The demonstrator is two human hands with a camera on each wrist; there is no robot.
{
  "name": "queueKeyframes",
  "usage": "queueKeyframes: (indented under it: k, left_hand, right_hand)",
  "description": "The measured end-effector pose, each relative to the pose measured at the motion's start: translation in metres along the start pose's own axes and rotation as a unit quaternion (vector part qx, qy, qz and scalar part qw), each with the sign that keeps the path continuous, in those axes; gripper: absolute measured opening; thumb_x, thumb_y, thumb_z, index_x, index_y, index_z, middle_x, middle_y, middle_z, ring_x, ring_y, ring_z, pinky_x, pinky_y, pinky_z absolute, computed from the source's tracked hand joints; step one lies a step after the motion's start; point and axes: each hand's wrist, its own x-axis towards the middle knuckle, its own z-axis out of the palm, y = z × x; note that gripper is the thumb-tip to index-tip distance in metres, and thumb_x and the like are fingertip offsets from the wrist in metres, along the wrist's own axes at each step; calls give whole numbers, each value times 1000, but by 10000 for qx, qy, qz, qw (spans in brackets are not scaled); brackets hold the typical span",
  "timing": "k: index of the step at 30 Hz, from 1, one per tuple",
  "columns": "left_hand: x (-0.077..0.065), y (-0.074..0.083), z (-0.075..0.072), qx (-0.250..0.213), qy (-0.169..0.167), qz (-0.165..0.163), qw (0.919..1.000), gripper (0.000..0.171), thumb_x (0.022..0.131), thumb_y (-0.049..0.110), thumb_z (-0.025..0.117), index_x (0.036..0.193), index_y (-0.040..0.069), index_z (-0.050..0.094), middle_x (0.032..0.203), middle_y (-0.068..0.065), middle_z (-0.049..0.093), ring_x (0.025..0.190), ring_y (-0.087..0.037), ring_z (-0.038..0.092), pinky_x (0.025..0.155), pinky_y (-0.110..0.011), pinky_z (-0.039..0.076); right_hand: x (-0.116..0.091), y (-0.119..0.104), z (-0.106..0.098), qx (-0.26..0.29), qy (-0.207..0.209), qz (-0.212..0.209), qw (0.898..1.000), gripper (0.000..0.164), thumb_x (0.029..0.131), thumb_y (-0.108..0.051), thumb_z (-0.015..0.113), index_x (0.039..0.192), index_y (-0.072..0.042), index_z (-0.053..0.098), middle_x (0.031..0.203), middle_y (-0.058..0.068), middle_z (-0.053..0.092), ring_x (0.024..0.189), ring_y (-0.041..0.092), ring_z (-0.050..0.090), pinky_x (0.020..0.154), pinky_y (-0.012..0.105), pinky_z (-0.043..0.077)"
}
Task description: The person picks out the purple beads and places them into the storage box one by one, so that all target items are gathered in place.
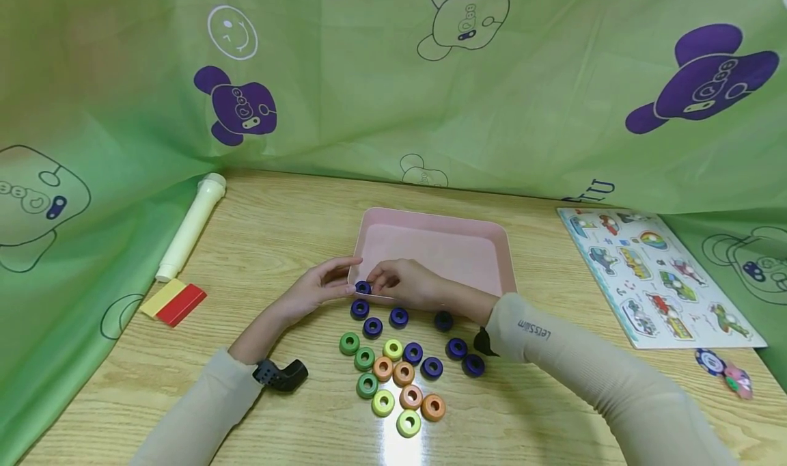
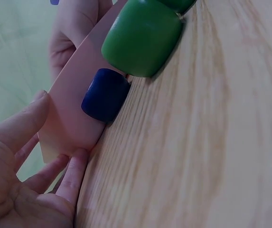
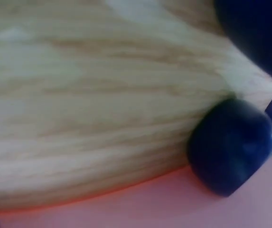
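Note:
My left hand (image 1: pixel 315 291) is at the near left corner of a pink tray (image 1: pixel 507 268), its fairly straight fingers touching the outer wall (image 2: pixel 71 114) in the left wrist view. Over the tray's near left part, my right hand (image 1: pixel 406 283) has bent fingers. Their tips are right beside a dark blue bead (image 1: pixel 363 287) in that corner; whether they pinch it I cannot tell. Several more blue beads (image 1: pixel 398 317) lie in front of the tray, with green beads (image 1: pixel 365 359), orange beads (image 1: pixel 404 373) and yellow beads (image 1: pixel 383 403) nearer me. The right wrist view shows a blue bead (image 3: pixel 233 147) close up.
A white tube (image 1: pixel 192 227) lies at the left, beside a yellow and red block (image 1: pixel 178 303). A picture puzzle board (image 1: pixel 660 281) lies at the right, with small round pieces (image 1: pixel 710 361) near it. Green printed cloth (image 1: pixel 344 76) hangs behind the wooden table.

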Motion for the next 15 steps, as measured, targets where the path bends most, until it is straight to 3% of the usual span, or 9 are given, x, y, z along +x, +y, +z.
queueKeyframes:
  k: [8, 15]
  left_hand:
    - [1, 1, 0, 77, -7, -66, 9999, 47, 80, 21, 58, 125, 18, 41, 128, -1, 34, 114, -21, 35, 91, -36, 32]
    - [0, 2, 1, 97, 37, -74, 9999, 47, 80, 19, 58, 125, 16, 41, 128, -3, 36, 113, -21, 36, 90, -35, 33]
  right_hand:
    - [-10, 5, -14, -109, -213, -418, 9988, 27, 80, -6, 57, 106, -4, 55, 83, -2, 63, 80, 7, 57, 72, 18, 44]
    - [-42, 16, -36, 48, 197, -352, 9992, 20, 77, -9, 61, 97, -4, 58, 84, 2, 62, 79, 10, 57, 72, 22, 45]
